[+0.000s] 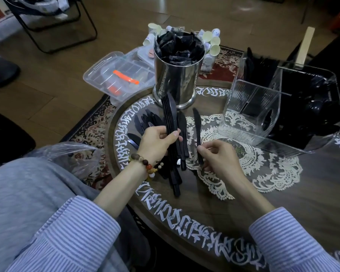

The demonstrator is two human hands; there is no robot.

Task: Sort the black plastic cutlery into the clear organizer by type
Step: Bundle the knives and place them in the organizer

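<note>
the round table (214,197) carries everything, so the sorting happens within arm's reach. at two o'clock on it stands the clear organizer (249,114), tipped open toward the person so pieces slide in handle first; its far sections already look dark with cutlery, though which type sits where is hard to tell through the plastic. at twelve o'clock a steel canister (177,75) holds black wrapped packets. near the centre lies a loose pile of knives (145,122), blades fanned out. the left hand (157,140) grips a bundle of knives (170,114) upright, edges squared, likely gathering one type for a single drop. the right hand (218,156) pinches a single knife (197,124) by its handle, blade pointing to twelve o'clock, just beside the bundle, probably to add it.
</note>
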